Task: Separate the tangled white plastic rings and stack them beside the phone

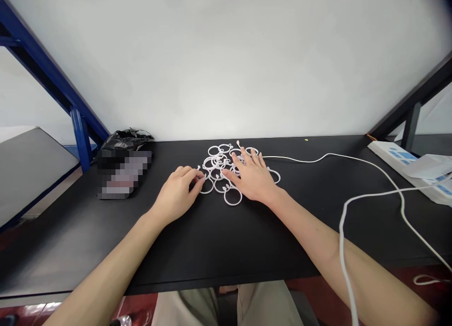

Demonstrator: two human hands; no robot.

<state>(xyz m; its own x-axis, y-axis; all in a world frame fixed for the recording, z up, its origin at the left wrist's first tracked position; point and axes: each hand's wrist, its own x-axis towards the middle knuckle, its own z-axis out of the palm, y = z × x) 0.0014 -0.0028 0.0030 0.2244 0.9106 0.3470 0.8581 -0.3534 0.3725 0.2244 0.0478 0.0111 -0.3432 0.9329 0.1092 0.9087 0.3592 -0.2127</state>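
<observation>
Thin white plastic-looking rings (219, 162) lie tangled at the frame's centre. The right hand (253, 175) spreads open over them; the left hand (178, 189) curls at their left edge, its grip unclear. Light, flat pressure should limit snagging.

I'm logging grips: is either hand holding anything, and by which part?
The right hand spreads over white rings, gripping none. The left hand is at one ring; whether it pinches the rim is unclear.
</observation>
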